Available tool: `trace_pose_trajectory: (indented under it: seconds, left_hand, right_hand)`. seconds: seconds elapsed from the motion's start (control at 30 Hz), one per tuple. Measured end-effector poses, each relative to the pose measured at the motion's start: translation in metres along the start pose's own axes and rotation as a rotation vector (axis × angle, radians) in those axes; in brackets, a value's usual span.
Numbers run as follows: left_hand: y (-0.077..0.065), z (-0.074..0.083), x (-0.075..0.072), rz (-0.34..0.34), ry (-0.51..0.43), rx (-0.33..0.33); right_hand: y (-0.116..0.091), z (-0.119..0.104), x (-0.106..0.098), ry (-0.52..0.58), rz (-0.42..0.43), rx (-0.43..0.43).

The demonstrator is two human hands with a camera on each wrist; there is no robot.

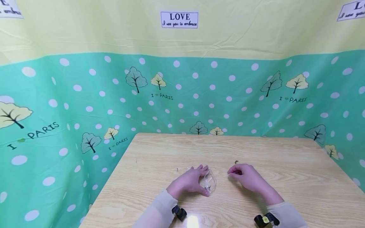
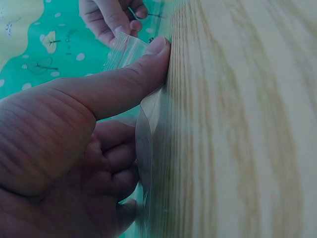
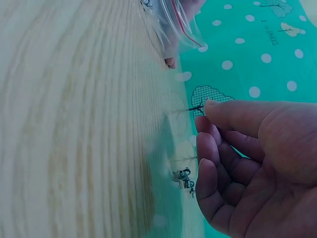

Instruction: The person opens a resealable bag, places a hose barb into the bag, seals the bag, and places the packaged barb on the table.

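Observation:
A clear zip-lock bag (image 1: 211,180) with a red line along its seal (image 3: 177,19) lies on the wooden table. My left hand (image 1: 194,180) holds it, thumb (image 2: 133,77) at the mouth and the other fingers on the far side. A few small dark metal pieces (image 1: 209,187) show in the bag. To the right, my right hand (image 1: 248,177) hovers over the table with thumb and forefinger tips close together; whether a tiny thing sits between them is not clear. Just beyond it lies a small cluster of shiny metal fittings (image 3: 184,178), their exact kind too small to make out.
The light wooden table (image 1: 299,177) reaches back to a green and yellow printed curtain (image 1: 182,82). A tiny pale speck (image 1: 177,169) lies left of the bag. Black wrist cameras (image 1: 179,212) sit on both sleeves.

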State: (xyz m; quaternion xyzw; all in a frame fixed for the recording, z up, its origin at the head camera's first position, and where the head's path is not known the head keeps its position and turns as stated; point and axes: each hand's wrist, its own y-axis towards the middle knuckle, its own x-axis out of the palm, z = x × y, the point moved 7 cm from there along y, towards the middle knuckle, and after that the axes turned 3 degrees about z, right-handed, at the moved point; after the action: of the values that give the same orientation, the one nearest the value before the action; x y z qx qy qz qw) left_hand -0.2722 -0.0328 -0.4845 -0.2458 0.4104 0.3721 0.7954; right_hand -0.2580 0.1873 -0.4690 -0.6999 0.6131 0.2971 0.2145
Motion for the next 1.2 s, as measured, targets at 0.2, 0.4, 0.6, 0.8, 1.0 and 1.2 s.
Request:
trace_pose_trajectory:
  seconds: [0.2,0.4,0.6,0.8,1.0,1.2]
  left_hand:
    - [0.000,0.000,0.001,-0.001,0.000,0.005]
    - [0.002,-0.002,0.002,-0.006,-0.004,-0.001]
    - [0.002,-0.003,0.003,-0.006,0.000,-0.002]
    - [0.002,-0.005,0.003,-0.004,0.009,-0.004]
    - [0.001,-0.004,0.002,-0.005,0.012,-0.004]
    - [0.002,-0.004,0.002,-0.006,0.007,-0.009]
  right_hand:
    - [-0.001,-0.002,0.001,-0.005,-0.007,-0.007]
    - [-0.002,-0.004,0.004,-0.002,-0.007,-0.011]
    - [-0.002,-0.009,0.007,-0.002,-0.004,-0.025]
    - [-0.003,-0.013,0.013,0.005,-0.018,-0.031]
    - [-0.002,-0.014,0.017,0.015,-0.029,-0.054]
    - [-0.002,-0.017,0.019,0.023,-0.033,-0.060]
